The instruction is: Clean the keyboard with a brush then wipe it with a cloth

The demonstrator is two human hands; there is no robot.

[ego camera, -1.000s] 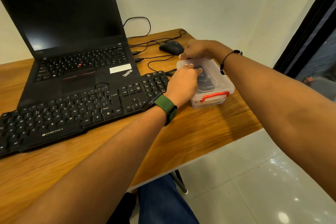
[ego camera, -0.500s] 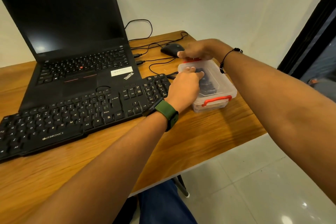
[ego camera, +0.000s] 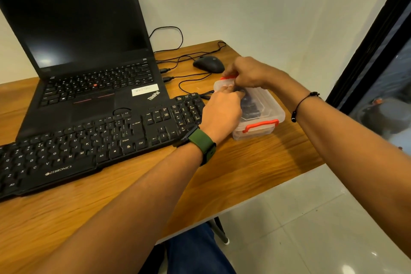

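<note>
The right hand (ego camera: pixel 249 73) curled over the far red latch (ego camera: pixel 228 78) of the clear plastic box with red clips (ego camera: pixel 270 110), gripping it. The left hand (ego camera: pixel 222 111) pressed straight fingers on the lid's near-left side. The box's long axis ran away from the person, just right of the black Zebronics keyboard (ego camera: pixel 93 140) on the wooden table (ego camera: pixel 233 173); dark contents showed inside.

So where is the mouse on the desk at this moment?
In the head view, the black mouse sits at the far right of the desk, just behind the plastic box and right of the laptop.
</note>
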